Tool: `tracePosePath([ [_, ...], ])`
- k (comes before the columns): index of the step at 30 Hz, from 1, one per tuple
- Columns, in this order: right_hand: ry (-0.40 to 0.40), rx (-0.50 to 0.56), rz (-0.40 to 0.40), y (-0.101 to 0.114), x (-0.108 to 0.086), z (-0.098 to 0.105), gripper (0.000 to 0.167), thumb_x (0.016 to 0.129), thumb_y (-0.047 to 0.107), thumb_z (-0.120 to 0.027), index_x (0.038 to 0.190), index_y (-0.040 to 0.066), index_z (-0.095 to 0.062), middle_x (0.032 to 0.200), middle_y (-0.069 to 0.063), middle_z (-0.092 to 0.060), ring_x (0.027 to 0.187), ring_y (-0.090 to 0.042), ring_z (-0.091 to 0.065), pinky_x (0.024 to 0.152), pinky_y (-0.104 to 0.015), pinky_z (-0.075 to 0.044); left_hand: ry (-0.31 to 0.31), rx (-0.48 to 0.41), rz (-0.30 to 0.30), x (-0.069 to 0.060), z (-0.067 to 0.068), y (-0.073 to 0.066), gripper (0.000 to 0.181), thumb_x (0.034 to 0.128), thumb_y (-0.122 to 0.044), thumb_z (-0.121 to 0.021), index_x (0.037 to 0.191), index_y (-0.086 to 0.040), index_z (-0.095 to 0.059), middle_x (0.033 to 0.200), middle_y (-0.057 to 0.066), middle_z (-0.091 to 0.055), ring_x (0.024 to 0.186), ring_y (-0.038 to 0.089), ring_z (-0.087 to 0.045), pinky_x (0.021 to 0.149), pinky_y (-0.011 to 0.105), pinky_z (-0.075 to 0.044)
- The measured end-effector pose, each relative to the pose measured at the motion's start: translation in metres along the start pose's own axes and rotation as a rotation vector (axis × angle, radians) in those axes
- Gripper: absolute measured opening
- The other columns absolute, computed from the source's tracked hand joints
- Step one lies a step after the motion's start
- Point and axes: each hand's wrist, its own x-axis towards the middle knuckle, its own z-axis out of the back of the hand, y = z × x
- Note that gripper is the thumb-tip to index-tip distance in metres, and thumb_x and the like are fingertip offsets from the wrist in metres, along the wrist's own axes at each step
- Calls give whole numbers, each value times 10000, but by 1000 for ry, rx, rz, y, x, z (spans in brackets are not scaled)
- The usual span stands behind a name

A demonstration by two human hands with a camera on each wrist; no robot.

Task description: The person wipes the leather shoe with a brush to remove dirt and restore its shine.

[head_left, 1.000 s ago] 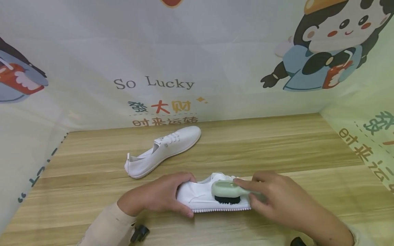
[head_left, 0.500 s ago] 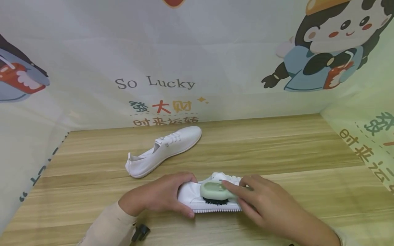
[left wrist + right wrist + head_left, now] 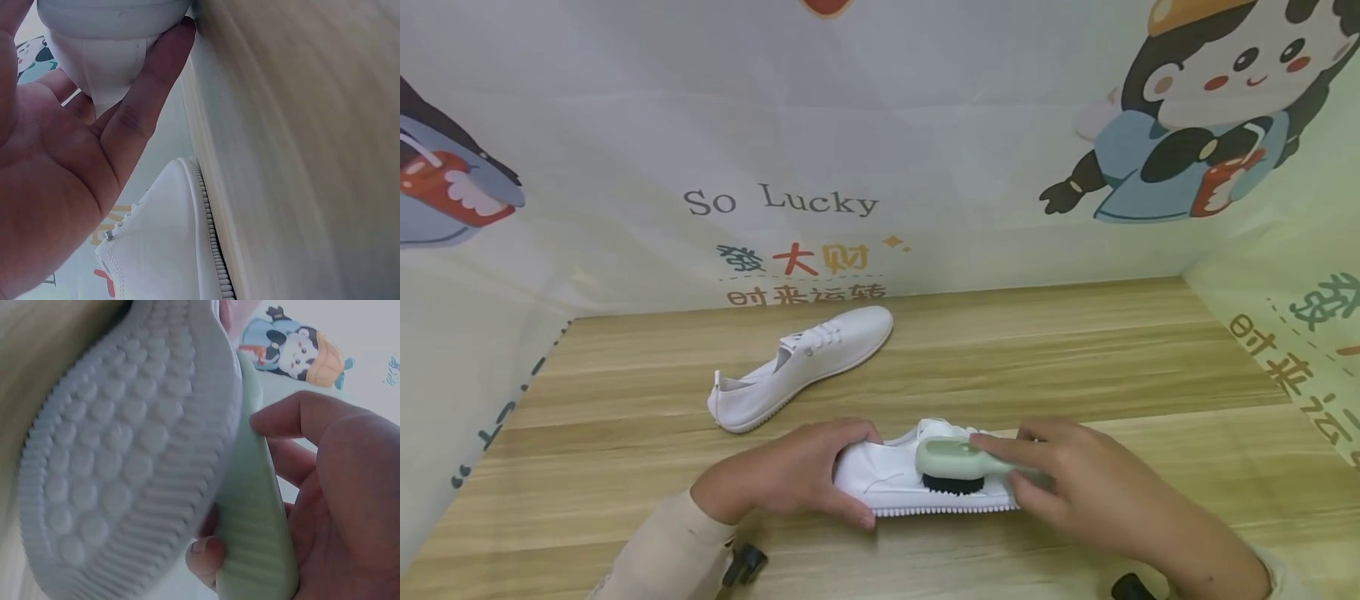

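Observation:
A white lace-up shoe [image 3: 887, 483] lies on the wooden table near the front, its side facing the head camera. My left hand [image 3: 797, 473] grips its heel; in the left wrist view the fingers of that hand [image 3: 94, 144] wrap the heel [image 3: 112, 62]. My right hand [image 3: 1090, 483] holds a pale green brush [image 3: 951, 457] by its handle, black bristles against the shoe's side. In the right wrist view the ridged green handle [image 3: 253, 531] lies within the hand [image 3: 350, 475], beside the studded sole [image 3: 119, 444].
A second white shoe [image 3: 801, 367] lies behind and to the left, toe toward the back right. Printed white cloth [image 3: 925, 150] stands around the wooden table [image 3: 1037, 358] at the back and sides. A small black object [image 3: 745, 565] is by the left sleeve.
Over the shoe's side, the brush moved left toward the heel, then back right, with my right hand. My left hand has stayed on the heel.

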Motion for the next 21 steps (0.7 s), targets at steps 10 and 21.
tracePosePath([
  [10,110,77,-124,-18,-7,23,429,805,165,-630,1199,333,-653,830,102,-563,591,-37,-403,512,-211,-363,1,-5,15,0,1,-1,588,618,-513,-827,1071,-253,-556,953,-143,-567,854,59,-540,753,233,-448],
  [21,107,119,-97,-20,-7,25,433,795,141,-635,1195,305,-660,829,97,-572,579,-22,-403,490,-204,-374,9,-17,27,-1,1,-2,571,622,-515,-827,1057,-271,-547,943,-140,-564,854,66,-532,756,236,-443],
])
